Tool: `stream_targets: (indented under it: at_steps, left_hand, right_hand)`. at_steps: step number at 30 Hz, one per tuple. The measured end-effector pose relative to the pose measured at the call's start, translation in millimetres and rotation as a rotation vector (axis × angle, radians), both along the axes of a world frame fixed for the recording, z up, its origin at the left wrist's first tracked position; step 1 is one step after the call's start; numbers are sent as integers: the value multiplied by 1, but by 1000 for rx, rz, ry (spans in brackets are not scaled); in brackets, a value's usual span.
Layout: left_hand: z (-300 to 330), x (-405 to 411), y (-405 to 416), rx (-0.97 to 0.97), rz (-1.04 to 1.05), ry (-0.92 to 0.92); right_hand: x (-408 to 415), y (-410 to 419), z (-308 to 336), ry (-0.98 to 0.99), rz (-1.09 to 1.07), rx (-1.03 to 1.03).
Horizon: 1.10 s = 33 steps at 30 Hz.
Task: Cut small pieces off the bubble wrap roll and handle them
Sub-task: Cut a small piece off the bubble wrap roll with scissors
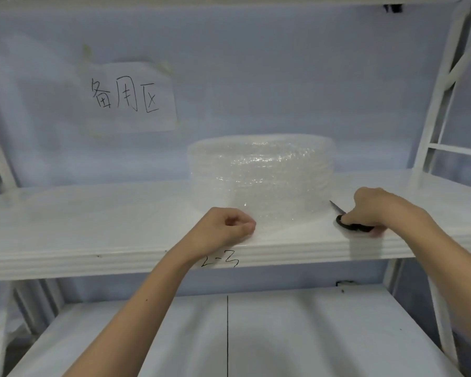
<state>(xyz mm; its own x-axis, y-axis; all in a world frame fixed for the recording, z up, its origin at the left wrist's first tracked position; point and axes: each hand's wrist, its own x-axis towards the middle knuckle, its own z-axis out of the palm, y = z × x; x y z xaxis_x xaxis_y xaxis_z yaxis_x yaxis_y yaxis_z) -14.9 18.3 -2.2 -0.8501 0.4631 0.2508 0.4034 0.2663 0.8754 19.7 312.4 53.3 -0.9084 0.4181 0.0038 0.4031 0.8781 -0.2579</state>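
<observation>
- The bubble wrap roll [261, 180] stands on end at centre frame on the white shelf [93, 213], its axis upright, just beyond both hands.
- The left hand [223, 229], lower centre, is curled closed at the roll's near foot; it seems to pinch the loose edge, though I cannot tell for sure.
- The right hand [375, 208], at right, grips black scissors [351, 221], blade tip pointing up-left toward the roll's right side.
- Both hands sit about equally near.

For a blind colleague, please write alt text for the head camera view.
A person's right hand grips black scissors beside a bubble wrap roll standing on a white shelf. The left hand, closed, pinches the roll's loose front edge. A handwritten paper sign hangs behind.
</observation>
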Motion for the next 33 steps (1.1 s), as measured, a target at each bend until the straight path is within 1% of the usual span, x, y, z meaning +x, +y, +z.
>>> stream_targets:
  at_steps: [2, 5, 9, 10, 11, 14, 15, 16, 18, 21, 24, 28, 30, 33]
  left_hand:
    - [-2, 1, -2, -27, -2, 22]
    - [-4, 5, -2, -79, 34, 85]
    - [-6, 5, -1, -64, 44, 88]
    - [-7, 5, 0, -63, 50, 89]
    - [-8, 5, 0, -64, 61, 93]
    - [-10, 5, 3, -85, 105, 123]
    - [-11, 6, 4, -86, 113, 128]
    - [-11, 6, 4, -75, 115, 121]
    - [-11, 9, 6, -44, 107, 95]
    - [-11, 12, 8, -37, 109, 89]
    - [-11, 12, 8, -44, 109, 112]
    - [-13, 12, 7, -41, 123, 127]
    - [-14, 12, 8, -12, 136, 111]
    - [-15, 11, 10, 83, 186, 89]
  right_hand:
    - [13, 13, 3, 21, -4, -149]
    - [36, 39, -2, 160, -8, -426]
    - [55, 60, -26, 298, -11, -705]
    - [59, 60, -31, 352, -12, -804]
    - [62, 58, -35, 423, -8, -934]
    - [74, 29, -45, 614, 47, -1435]
    - [76, 17, -50, 644, 89, -1547]
    - [78, 4, -54, 646, 140, -1618]
    - [80, -22, -65, 587, 225, -1670]
    - [83, -58, -83, 411, 333, -1700]
    - [86, -88, -97, 235, 407, -1641]
    - [81, -103, -112, 47, 464, -1594]
    - [78, -103, -122, -35, 478, -1625]
    - [74, -102, -140, -117, 501, -1691]
